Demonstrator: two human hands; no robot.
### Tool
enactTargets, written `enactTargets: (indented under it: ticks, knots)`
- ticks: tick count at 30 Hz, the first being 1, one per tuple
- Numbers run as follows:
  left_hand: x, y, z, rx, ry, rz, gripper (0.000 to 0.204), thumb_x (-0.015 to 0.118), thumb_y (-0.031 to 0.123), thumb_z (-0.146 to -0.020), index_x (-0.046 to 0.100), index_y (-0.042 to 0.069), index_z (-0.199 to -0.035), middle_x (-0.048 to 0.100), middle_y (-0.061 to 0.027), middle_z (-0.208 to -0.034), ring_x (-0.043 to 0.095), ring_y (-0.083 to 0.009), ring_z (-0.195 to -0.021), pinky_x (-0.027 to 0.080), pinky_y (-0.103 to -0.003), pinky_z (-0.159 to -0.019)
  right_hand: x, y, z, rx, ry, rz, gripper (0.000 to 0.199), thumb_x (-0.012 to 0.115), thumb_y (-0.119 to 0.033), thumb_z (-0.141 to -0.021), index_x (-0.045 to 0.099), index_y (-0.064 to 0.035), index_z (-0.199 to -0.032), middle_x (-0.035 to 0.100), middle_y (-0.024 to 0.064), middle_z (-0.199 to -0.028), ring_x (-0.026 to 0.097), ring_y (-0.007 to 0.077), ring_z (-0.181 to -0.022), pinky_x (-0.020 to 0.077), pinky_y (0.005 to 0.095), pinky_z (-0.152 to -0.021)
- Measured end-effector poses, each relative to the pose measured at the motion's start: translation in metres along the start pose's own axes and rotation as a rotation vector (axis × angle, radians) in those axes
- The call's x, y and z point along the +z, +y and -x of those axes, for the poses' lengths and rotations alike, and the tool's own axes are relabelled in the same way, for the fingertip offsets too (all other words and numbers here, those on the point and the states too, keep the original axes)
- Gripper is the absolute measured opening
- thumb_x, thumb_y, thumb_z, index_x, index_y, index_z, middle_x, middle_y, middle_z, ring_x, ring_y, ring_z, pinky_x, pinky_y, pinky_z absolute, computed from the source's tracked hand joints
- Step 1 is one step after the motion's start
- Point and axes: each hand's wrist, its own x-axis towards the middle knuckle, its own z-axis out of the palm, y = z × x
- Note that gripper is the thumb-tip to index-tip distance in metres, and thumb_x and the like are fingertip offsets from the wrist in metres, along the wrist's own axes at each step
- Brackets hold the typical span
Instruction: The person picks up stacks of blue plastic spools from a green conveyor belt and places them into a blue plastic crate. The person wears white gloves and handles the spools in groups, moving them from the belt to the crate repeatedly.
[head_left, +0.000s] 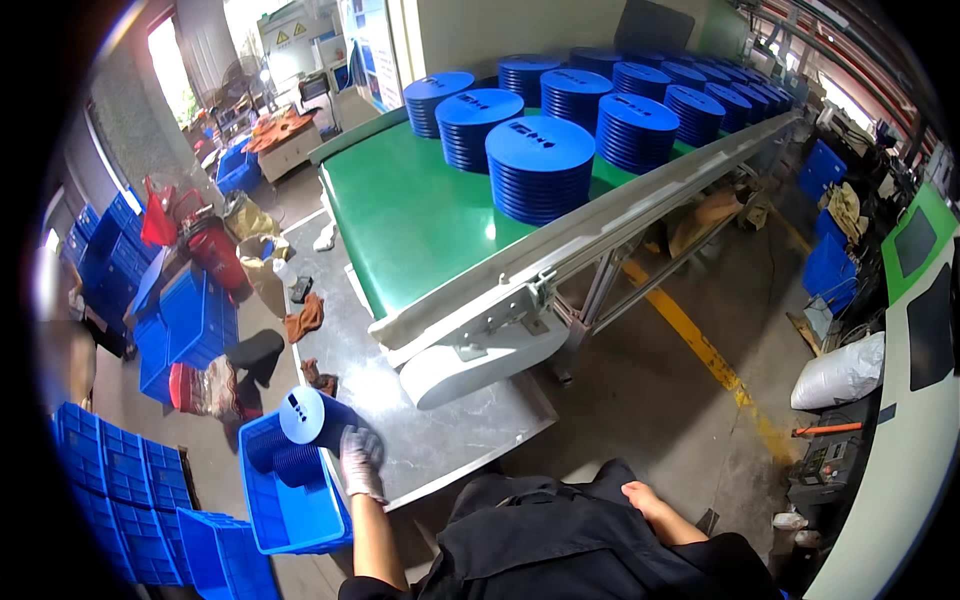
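Note:
My left hand [362,462], in a pale glove with grey fingers, lies against the near side of a stack of round blue discs [302,415]. Its fingers are stretched out rather than wrapped around the stack. That stack stands by the left edge of a grey metal table [440,440], beside a blue bin [300,515] that holds more stacked blue discs [290,462]. Bare and loosely curled, my right hand [645,497] rests near my right thigh, with nothing visible in it.
A green conveyor belt [410,220] carries several stacks of blue discs [540,165]; its white end housing [480,365] overhangs the table. Blue crates [120,490] stand at left. Brown cloths [305,317] lie on the table. A light-coloured machine [890,450] and white sack [840,375] occupy the right.

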Motion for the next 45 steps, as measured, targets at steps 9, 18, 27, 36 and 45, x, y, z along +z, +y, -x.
enactTargets:
  ticks: [9, 18, 27, 36, 45]
  knots:
    - [0.159, 0.211, 0.003, 0.554, -0.319, 0.103, 0.05, 0.045, 0.03, -0.094, 0.035, 0.004, -0.136, 0.043, -0.0159, -0.134, 0.044, -0.0265, -0.122, 0.034, -0.039, -0.103, -0.038, -0.194, 0.016, -0.381, -0.051, -0.17, 0.035, 0.057, -0.024, -0.09, 0.054, -0.0026, -0.117, 0.06, 0.0055, -0.106, 0.054, 0.0149, -0.096, 0.0439, 0.0283, -0.082]
    - [0.375, 0.227, 0.021, 0.114, -0.973, -0.13, 0.06, 0.042, 0.034, -0.094, 0.024, 0.001, -0.14, 0.033, -0.0226, -0.139, 0.036, -0.0364, -0.126, 0.029, -0.046, -0.106, -0.14, -0.497, 0.061, -1.085, 0.054, -0.683, 0.036, 0.042, -0.026, -0.097, 0.048, -0.0027, -0.123, 0.056, 0.0113, -0.118, 0.054, 0.0193, -0.109, 0.0416, 0.0316, -0.093]
    - [0.509, 0.144, -0.006, -0.161, -0.678, -0.319, 0.066, 0.032, 0.055, -0.092, 0.021, 0.015, -0.144, 0.024, -0.0102, -0.148, 0.02, -0.0309, -0.135, 0.01, -0.048, -0.11, -0.174, -0.669, -0.027, -0.786, -0.184, -0.534, 0.075, 0.034, -0.059, -0.09, 0.034, 0.0005, -0.136, 0.029, 0.0174, -0.144, 0.016, 0.0256, -0.136, 0.0107, 0.0397, -0.111]
    - [0.522, 0.11, 0.02, -0.001, -0.655, 0.146, 0.059, 0.037, 0.052, -0.092, 0.041, 0.008, -0.131, 0.049, -0.0092, -0.131, 0.047, -0.0262, -0.118, 0.034, -0.042, -0.102, -0.155, -0.67, -0.012, -0.84, -0.566, -0.549, 0.078, 0.03, -0.06, -0.091, 0.012, -0.0055, -0.144, 0.012, 0.0125, -0.15, 0.008, 0.0232, -0.139, 0.0073, 0.0362, -0.112]
    - [0.617, 0.13, 0.122, 0.446, -0.645, 0.127, 0.059, 0.035, 0.05, -0.093, 0.037, 0.009, -0.135, 0.043, -0.008, -0.134, 0.043, -0.0237, -0.121, 0.03, -0.039, -0.105, -0.245, -0.688, 0.011, -1.562, -0.195, -0.43, 0.078, 0.019, -0.061, -0.092, 0.017, -0.001, -0.142, 0.019, 0.0232, -0.145, 0.011, 0.0356, -0.137, 0.0095, 0.0416, -0.111]
